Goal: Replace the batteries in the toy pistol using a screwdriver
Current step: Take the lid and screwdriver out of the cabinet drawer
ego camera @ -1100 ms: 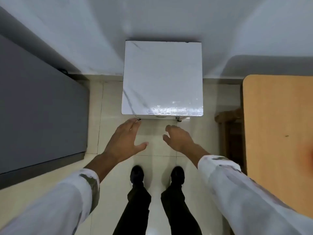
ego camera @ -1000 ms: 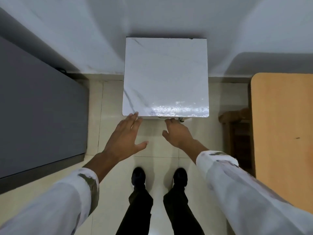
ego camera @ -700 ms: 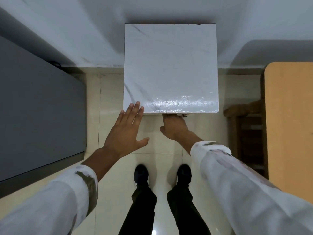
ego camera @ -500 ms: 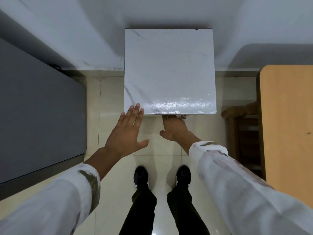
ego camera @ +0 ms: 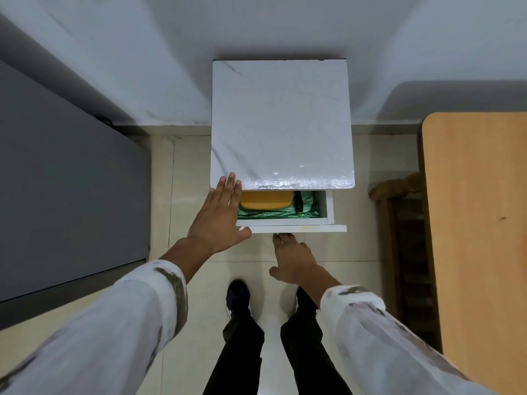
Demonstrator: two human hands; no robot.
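Note:
A white cabinet with a marble-look top stands against the wall, and its top drawer is pulled partly out. Inside lie a yellow case and a slim dark tool with a yellow tip on green plastic. My left hand is flat with straight fingers over the drawer's left end, its fingertips reaching the cabinet top's front corner. My right hand is below the drawer front, fingers hooked under its lower edge. No toy pistol shows.
A grey slab fills the left side. A wooden table is on the right, with a wooden chair tucked beside it. My two shoes stand on the tiled floor just in front of the cabinet.
The drawer was shut and has slid out toward me with my right hand on its front. The yellow case and green plastic have come into sight. My left hand stays at the cabinet's left front corner.

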